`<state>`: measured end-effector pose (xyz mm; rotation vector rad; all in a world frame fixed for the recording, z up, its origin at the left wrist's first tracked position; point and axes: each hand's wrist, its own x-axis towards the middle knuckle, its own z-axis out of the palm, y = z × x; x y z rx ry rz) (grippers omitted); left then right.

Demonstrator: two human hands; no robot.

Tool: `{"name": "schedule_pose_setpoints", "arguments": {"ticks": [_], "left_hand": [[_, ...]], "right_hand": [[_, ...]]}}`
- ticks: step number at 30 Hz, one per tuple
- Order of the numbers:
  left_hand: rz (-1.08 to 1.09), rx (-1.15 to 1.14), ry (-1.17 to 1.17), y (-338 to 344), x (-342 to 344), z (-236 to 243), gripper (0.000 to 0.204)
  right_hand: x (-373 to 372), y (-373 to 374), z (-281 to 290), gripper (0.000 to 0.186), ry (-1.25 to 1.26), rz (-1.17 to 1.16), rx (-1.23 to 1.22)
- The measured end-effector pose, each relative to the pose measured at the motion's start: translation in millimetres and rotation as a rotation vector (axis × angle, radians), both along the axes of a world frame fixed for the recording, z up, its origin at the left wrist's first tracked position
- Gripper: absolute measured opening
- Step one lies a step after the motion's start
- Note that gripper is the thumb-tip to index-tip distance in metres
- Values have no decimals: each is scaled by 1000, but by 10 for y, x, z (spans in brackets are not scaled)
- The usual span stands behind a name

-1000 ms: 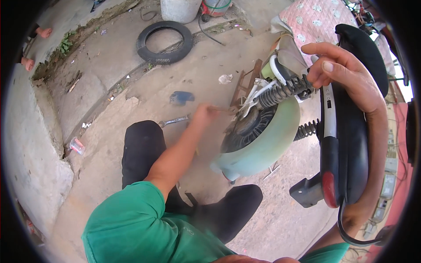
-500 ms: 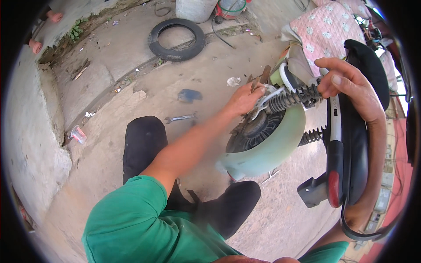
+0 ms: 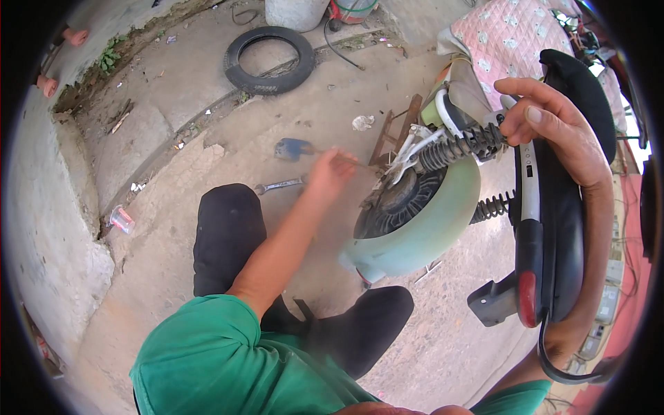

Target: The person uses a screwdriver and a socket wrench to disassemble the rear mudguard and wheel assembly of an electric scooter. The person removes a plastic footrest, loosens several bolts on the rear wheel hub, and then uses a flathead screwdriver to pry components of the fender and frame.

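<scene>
A scooter lies over on its side, its black seat [image 3: 564,200] and silver side rail [image 3: 529,166] at the right. My right hand [image 3: 553,128] is bent over the rail, fingers loosely curled against it and thumb on top; the forearm runs along the seat. My left hand [image 3: 332,173], smeared by motion, is closed just left of the rear wheel [image 3: 401,207]. A thin brownish strip runs from its fingers toward the wheel hub; what it is cannot be made out. Over the wheel curves a pale green mudguard [image 3: 449,225], with a coil-spring shock absorber [image 3: 453,153] beside it.
An open-ended wrench [image 3: 280,185] and a flat blue piece [image 3: 292,149] lie on the ground near my left hand. Farther off are a loose tyre [image 3: 238,72], a white bucket [image 3: 296,15] and a pink quilted cover [image 3: 505,41]. Another person's hands show at far left.
My left hand has drawn back from the wheel hub, toward the left and slightly nearer me. The right hand stays on the rail. The view has shifted slightly.
</scene>
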<state>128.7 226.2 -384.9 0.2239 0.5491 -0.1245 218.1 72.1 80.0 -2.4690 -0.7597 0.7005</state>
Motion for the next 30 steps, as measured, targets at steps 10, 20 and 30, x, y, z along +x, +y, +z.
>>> {"name": "schedule_pose_setpoints", "arguments": {"ticks": [10,20,30], "left_hand": [[-196,1109,-498,-175,323,1166,38],[-165,182,156,7,1104,-436,13],[-632,497,-322,-9,89,222,37]], "right_hand": [[-8,44,29,50,31,13,-22],[4,46,44,49,59,-36,29],[1,55,-4,53,22,-10,1]]}}
